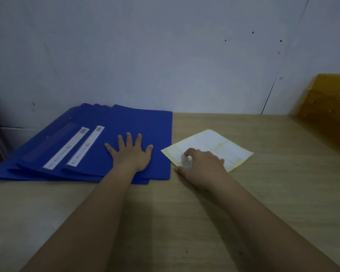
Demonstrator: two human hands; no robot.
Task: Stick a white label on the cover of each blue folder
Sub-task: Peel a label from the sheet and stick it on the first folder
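Lying fanned on the pale wood-grain table (185, 222), the blue folders (71, 146) sit at ten o'clock, smooth matte covers overlapping; the left hand (133, 156) rests flat on the top folder (145, 126), fingers spread; the right hand (201, 163), at one o'clock, curls its fingertips onto the label sheet (214, 146), pale yellow backing with white rectangles; white spine strips (78, 147) carry unreadable print; an amber plastic object (328, 107) stands at two o'clock against the grey wall (165, 55).
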